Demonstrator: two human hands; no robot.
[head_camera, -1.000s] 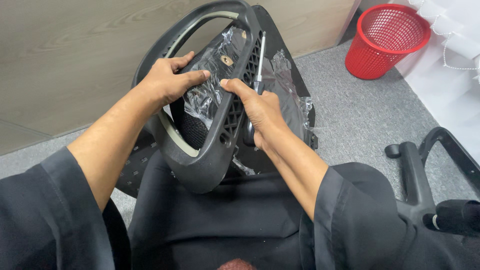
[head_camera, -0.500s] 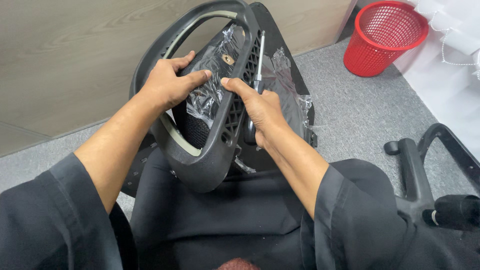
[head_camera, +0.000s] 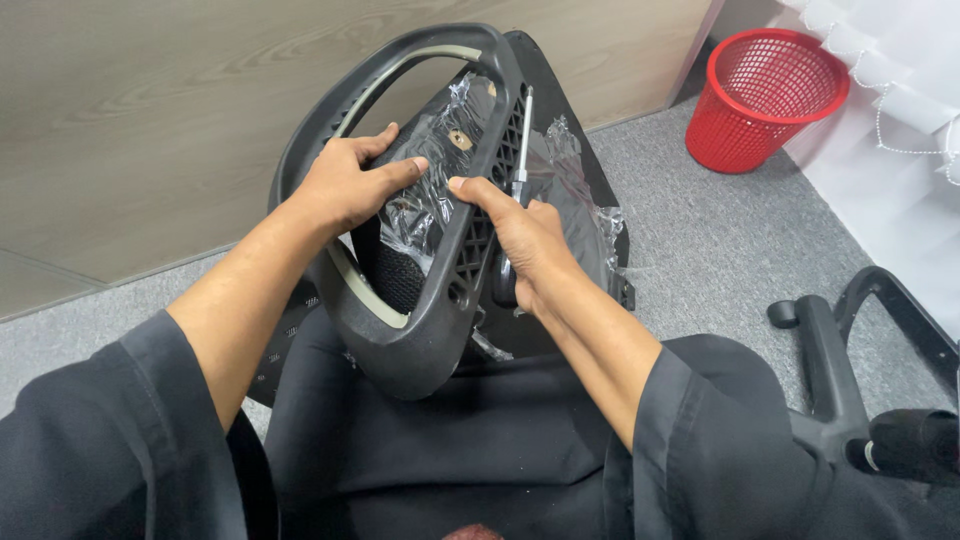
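Both hands are gripping: left hand (head_camera: 345, 185) is clamping the black chair part (head_camera: 420, 330) at centre frame, right hand (head_camera: 525, 240) is pinching a screwdriver (head_camera: 522, 140) that is best kept square to the hole.

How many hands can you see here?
2. The left hand grips the black chair frame beside the crinkled plastic wrap. The right hand presses its right side, holding a screwdriver. No others show.
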